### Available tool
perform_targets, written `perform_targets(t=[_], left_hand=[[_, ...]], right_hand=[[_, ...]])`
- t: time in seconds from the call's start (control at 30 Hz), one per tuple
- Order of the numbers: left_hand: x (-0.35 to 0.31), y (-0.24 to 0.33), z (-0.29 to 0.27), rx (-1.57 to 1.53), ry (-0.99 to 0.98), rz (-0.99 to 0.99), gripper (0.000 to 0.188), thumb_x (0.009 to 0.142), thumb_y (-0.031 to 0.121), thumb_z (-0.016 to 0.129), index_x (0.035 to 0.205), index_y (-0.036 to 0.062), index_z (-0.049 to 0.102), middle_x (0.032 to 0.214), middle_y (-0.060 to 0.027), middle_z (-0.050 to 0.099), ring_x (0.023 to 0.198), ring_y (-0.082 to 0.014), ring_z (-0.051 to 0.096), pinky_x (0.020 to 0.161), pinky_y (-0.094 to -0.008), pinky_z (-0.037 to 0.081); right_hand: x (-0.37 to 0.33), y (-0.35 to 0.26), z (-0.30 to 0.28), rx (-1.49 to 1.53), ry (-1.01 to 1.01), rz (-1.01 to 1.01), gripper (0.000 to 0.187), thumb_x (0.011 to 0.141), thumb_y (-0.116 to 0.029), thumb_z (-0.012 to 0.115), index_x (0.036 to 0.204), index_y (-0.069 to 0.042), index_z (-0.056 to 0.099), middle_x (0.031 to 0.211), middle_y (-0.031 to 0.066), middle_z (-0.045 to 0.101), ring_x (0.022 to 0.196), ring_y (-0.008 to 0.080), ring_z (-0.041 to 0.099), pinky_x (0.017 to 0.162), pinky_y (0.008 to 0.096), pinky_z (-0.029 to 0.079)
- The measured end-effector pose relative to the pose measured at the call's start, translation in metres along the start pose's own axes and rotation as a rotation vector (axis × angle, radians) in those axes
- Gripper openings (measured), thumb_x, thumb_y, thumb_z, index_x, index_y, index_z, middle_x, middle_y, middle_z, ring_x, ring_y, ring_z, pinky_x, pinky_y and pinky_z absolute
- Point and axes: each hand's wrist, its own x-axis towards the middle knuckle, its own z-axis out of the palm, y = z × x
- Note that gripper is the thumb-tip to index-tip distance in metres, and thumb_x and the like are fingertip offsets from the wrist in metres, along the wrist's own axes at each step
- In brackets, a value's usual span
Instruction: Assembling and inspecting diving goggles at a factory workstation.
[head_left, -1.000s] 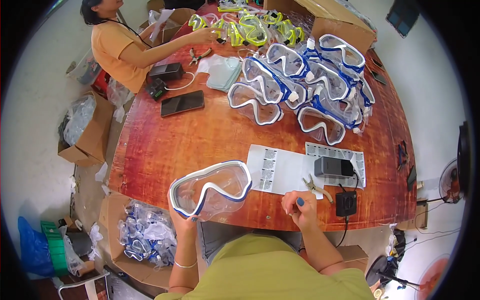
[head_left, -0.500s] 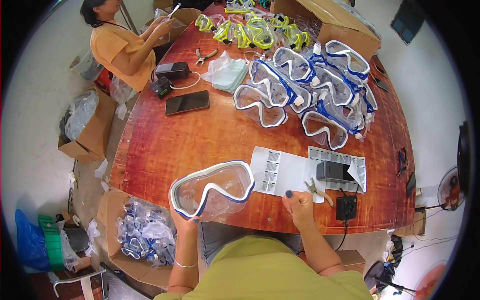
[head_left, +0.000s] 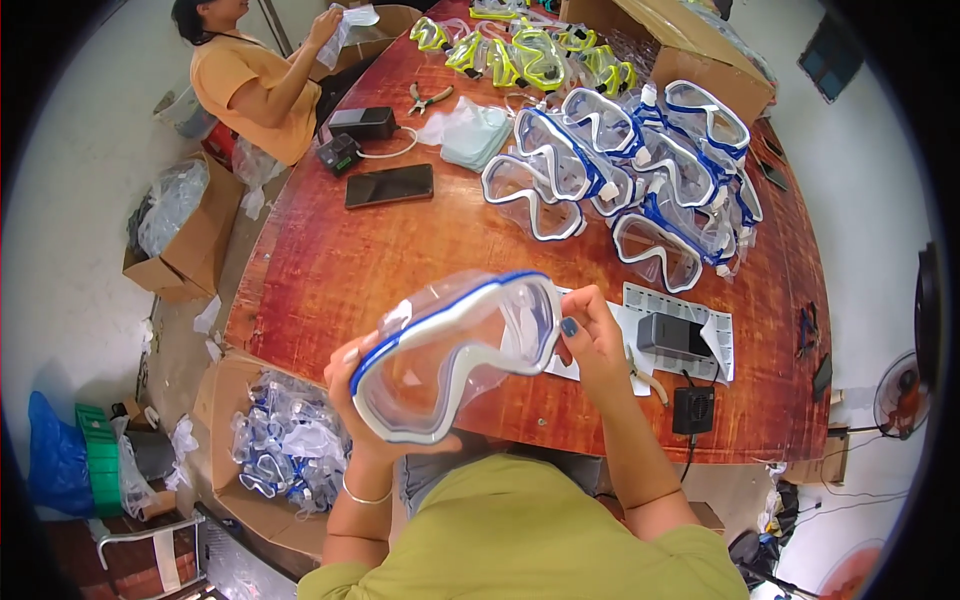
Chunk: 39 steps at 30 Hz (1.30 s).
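From the head view, I see the white-and-blue diving mask (head_left: 461, 358) held tilted above the worktop's (head_left: 330, 270) near side — my left grip (head_left: 368, 436) wrapped around its left end, my right grip (head_left: 598, 345) pinching its right edge.

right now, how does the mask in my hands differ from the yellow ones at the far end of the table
Colour: the held mask has a white and blue frame; the yellow masks have bright yellow ones.
Pose: the held mask is raised and tilted, gripped by your left hand; the yellow masks lie on the table.
Grouping: the held mask is single; the yellow masks are clustered.
Both have see-through parts.
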Motion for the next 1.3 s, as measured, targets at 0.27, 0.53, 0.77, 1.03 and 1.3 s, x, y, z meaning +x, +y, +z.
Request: perform_targets(t=[0.27,0.53,0.77,1.03,1.3], left_hand=[[0.027,-0.004,0.008,-0.126,-0.026,-0.158,0.122,0.041,0.054,0.086,0.132,0.0009,0.024,0.121,-0.0156,0.042,0.115,-0.0281,0.044,0.097,-0.0408,0.035],[0.031,-0.014,0.011,-0.200,-0.106,-0.122,0.124,0.041,0.052,0.086,0.133,0.0004,0.023,0.125,-0.0124,0.037,0.116,-0.0251,0.042,0.098,-0.0388,0.034],[0.037,-0.011,0.007,-0.106,-0.138,-0.046,0.120,0.041,0.052,0.086,0.132,0.0013,0.026,0.124,-0.0132,0.037,0.116,-0.0262,0.042,0.098,-0.0390,0.034],[0.035,-0.013,0.008,-0.145,-0.142,-0.113,0.122,0.039,0.053,0.086,0.132,0.0014,0.026,0.123,-0.0136,0.040,0.116,-0.0260,0.042,0.098,-0.0392,0.034],[0.017,-0.021,0.016,-0.357,-0.057,-0.262,0.114,0.044,0.046,0.087,0.131,0.0004,0.029,0.120,-0.0119,0.040,0.113,-0.0248,0.045,0.096,-0.0376,0.038]], right_hand=[[0.010,-0.001,0.007,0.009,0.035,0.005,0.014,0.087,-0.019,0.051,0.088,-0.006,0.048,0.068,-0.0030,0.044,0.058,0.0036,0.041,0.051,0.0183,0.034],[0.020,0.008,0.008,0.045,0.057,0.016,0.012,0.086,-0.017,0.049,0.081,-0.007,0.045,0.067,-0.0012,0.044,0.054,0.0044,0.041,0.048,0.0184,0.033],[0.023,0.015,0.008,0.020,0.062,0.031,0.015,0.086,-0.020,0.049,0.080,-0.007,0.045,0.066,-0.0010,0.043,0.053,0.0044,0.040,0.047,0.0186,0.032],[0.021,0.012,0.009,0.002,0.042,0.029,0.015,0.087,-0.021,0.049,0.081,-0.008,0.045,0.067,-0.0018,0.043,0.054,0.0042,0.040,0.047,0.0180,0.031],[0.013,0.021,0.009,-0.043,-0.017,0.078,0.017,0.088,-0.023,0.047,0.082,-0.007,0.046,0.066,-0.0012,0.044,0.053,0.0053,0.042,0.048,0.0185,0.032]])
